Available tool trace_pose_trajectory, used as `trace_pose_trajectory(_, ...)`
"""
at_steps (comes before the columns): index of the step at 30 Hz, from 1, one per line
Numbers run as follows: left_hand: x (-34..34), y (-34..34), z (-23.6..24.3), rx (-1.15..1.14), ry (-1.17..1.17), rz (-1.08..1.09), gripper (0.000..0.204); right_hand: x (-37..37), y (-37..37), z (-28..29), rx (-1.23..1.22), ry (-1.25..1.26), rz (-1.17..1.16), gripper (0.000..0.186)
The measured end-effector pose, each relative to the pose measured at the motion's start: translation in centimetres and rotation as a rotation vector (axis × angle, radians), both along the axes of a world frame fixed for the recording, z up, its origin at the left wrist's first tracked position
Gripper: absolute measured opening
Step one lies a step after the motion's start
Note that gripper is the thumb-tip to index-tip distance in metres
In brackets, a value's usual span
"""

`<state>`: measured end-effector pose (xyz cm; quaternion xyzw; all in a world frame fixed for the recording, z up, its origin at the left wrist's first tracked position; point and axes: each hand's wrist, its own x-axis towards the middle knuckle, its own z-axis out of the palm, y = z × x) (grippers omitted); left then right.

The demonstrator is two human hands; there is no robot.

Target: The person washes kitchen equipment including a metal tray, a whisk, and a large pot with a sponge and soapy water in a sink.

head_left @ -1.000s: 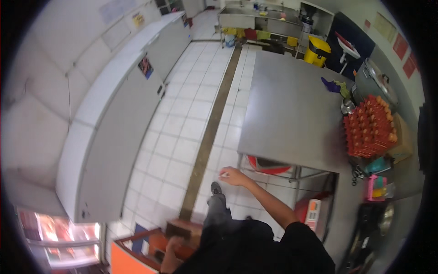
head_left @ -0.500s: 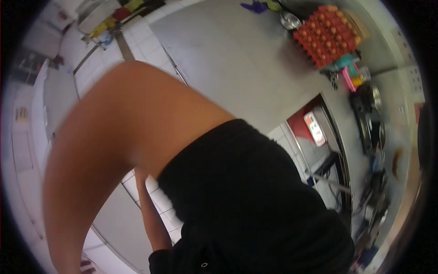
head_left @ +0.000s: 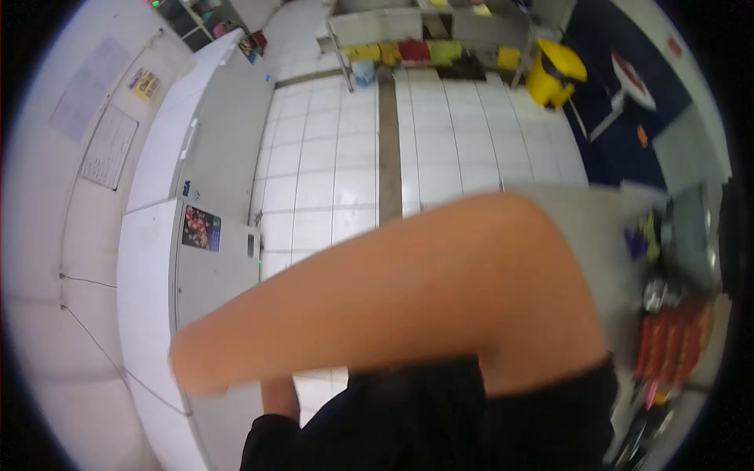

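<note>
Nearer chest freezer [head_left: 218, 286], white and closed-fronted, along the wall, with a picture sticker [head_left: 202, 228] on its front; it is the thing nearest the hands. Right hand [head_left: 198, 366]: it lies over the freezer's near part as I see it, at the end of a forearm [head_left: 353, 298] that crosses level in front of the chest. Blur and angle hide its fingers, so I cannot tell whether it is spread, closed, holding something or touching the freezer. Left hand: hidden behind that forearm, its state likewise untold; only a strip of left forearm [head_left: 280, 395] shows, just beside the freezer's near front.

Handling, in my judgement: with an arm bent crosswise at this height, the elbow is best kept close to the body, the wrist relaxed and the head turned so that both hands come into sight; the feet should stay squarely set on the tiles.

Surroundings: white floor tiles [head_left: 310, 192] lie just right of the freezer, and a dark floor strip [head_left: 389, 161] runs farther right. Across the aisle from the freezer stands a steel table [head_left: 601, 259] with red egg trays [head_left: 674, 345]. Well beyond the freezer are a steel sink counter [head_left: 373, 30], hanging cloths [head_left: 415, 52] and a yellow bin [head_left: 554, 72].
</note>
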<state>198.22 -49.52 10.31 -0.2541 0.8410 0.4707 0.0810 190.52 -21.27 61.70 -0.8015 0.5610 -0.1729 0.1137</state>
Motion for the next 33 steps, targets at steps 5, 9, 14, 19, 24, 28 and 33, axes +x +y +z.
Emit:
trace_pose_trajectory(5,15.7,-4.0,-4.3,0.014,-0.401,0.922,0.038,-27.0,-0.7,-12.7,0.206,-0.12,-0.428,0.031)
trace_pose_trajectory(9,5.1,1.3,-3.7,0.122,-0.976,0.551,0.042,-51.9,10.7,-35.4,0.298,-0.002,-0.97,0.022)
trace_pose_trajectory(14,-18.7,0.9,-5.2,-0.021,-1.006,-0.148,0.05,-55.8,34.3,-56.8,0.734,-0.384,-1.629,0.058)
trace_pose_trajectory(19,-54.4,-2.0,-11.4,-0.444,-0.521,-0.612,0.06,-39.7,48.0,-62.2,0.796,-0.585,-2.236,0.03)
trace_pose_trajectory(24,-99.0,4.3,-3.1,-0.261,0.172,-0.369,0.047,-45.5,41.1,-57.7,0.716,-1.323,-2.422,0.027)
trace_pose_trajectory(28,-119.3,14.6,0.8,0.013,0.426,-0.282,0.036,-56.8,38.0,-57.7,0.657,-1.441,-2.353,0.025)
trace_pose_trajectory(33,-131.8,20.2,-0.7,0.533,0.144,-0.612,0.03,-75.7,39.0,-60.7,0.704,-1.298,-2.17,0.024)
